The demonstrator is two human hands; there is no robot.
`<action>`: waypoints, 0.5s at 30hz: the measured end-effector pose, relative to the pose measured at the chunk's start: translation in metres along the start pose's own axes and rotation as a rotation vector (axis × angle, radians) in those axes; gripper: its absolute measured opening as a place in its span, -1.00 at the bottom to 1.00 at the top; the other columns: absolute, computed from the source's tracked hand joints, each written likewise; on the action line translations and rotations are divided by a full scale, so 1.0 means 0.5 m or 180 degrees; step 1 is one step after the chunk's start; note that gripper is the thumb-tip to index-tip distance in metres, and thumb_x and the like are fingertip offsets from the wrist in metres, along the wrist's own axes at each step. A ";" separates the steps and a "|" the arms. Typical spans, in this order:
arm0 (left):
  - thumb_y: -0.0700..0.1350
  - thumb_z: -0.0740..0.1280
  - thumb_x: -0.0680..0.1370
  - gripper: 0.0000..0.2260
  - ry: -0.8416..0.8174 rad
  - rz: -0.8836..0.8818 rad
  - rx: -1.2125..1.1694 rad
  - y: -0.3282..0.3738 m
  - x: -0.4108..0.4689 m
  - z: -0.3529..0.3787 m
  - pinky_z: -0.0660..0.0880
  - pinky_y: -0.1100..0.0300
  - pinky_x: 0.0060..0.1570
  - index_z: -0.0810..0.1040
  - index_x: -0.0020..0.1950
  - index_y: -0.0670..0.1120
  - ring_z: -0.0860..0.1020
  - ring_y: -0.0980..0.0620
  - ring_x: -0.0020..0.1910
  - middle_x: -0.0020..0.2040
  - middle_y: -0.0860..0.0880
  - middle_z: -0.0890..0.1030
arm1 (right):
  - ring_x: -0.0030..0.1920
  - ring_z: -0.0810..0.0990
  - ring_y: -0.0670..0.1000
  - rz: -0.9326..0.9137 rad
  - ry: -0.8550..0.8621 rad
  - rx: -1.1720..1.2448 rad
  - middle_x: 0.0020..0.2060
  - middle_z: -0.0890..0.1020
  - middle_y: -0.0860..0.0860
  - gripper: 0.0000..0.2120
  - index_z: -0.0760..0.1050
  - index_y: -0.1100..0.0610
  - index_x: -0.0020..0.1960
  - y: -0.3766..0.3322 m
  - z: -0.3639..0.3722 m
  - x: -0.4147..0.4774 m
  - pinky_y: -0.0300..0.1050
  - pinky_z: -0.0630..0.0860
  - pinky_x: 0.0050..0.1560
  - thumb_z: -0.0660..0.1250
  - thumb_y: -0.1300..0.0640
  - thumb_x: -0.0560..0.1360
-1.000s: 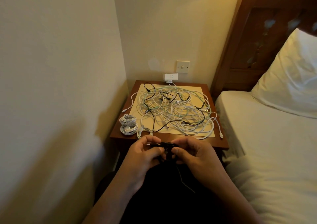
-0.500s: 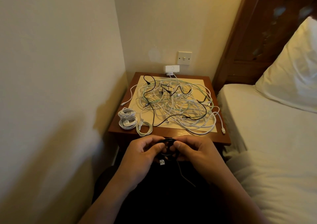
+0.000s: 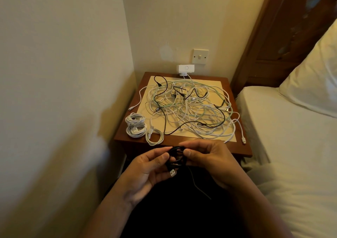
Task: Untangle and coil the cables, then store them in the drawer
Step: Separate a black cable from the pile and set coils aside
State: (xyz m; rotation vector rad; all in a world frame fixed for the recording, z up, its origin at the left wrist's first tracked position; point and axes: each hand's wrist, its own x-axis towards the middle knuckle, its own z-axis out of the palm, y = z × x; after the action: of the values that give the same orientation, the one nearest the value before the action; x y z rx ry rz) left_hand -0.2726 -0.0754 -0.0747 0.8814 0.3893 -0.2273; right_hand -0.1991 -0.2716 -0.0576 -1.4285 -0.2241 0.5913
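A small black cable coil (image 3: 176, 155) sits between both hands, just in front of the bedside table's near edge. My left hand (image 3: 148, 170) pinches its left side and my right hand (image 3: 209, 159) pinches its right side. A silver USB plug (image 3: 172, 173) pokes out below the coil, and a loose black tail (image 3: 197, 186) trails down toward my lap. On the bedside table (image 3: 242, 151) lies a big tangle of white, pale green and black cables (image 3: 189, 108). Three coiled white cables (image 3: 135, 126) rest at the table's front left corner.
A cream mat (image 3: 215, 84) covers most of the tabletop. A white adapter (image 3: 186, 68) and a wall switch (image 3: 200, 56) are behind the table. The wall is close on the left. A bed with a pillow (image 3: 313, 77) and wooden headboard borders the right.
The USB plug now hangs out below the coil between my hands. My thumbs have shifted on the black coil. The view has tilted down a little, so the table sits higher in frame.
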 end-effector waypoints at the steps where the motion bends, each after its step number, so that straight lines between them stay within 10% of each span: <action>1: -0.29 0.39 0.49 -0.73 0.0108 0.0133 0.0282 0.001 0.003 -0.002 0.69 0.07 -0.17 0.67 0.18 -0.24 0.70 -0.13 -0.09 -0.04 -0.27 0.69 | 0.01 0.75 0.09 0.0027 0.0030 -0.0119 -0.04 0.76 0.14 -0.81 0.70 0.17 0.07 0.005 0.000 0.008 -0.16 0.65 -0.03 0.41 0.36 0.53; 7: -0.23 0.50 0.51 -0.83 0.0946 0.1171 0.2058 0.028 0.039 -0.011 0.60 0.21 -0.06 0.75 0.05 -0.03 0.71 0.07 -0.03 -0.07 0.00 0.76 | -0.02 0.73 -0.12 -0.0321 0.0217 -0.1366 -0.08 0.76 -0.09 -0.81 0.71 -0.02 0.10 0.007 0.013 0.075 -0.16 0.65 0.04 0.49 0.20 0.53; 15: -0.22 0.51 0.51 -0.84 0.1941 0.1731 0.2401 0.076 0.181 -0.063 0.70 0.05 -0.13 0.68 0.01 0.02 0.72 0.08 -0.27 -0.17 0.00 0.72 | 0.04 0.65 -0.24 -0.0789 0.0695 -0.2093 -0.01 0.71 -0.19 -0.81 0.67 -0.06 0.16 -0.026 -0.004 0.149 -0.27 0.55 0.04 0.45 0.11 0.57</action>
State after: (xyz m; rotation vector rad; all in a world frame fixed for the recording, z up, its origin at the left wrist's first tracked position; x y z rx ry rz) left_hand -0.1846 -0.0301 -0.1042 1.7698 0.6224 0.4460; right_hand -0.1324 -0.2360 -0.0603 -2.0451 -0.4406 0.1488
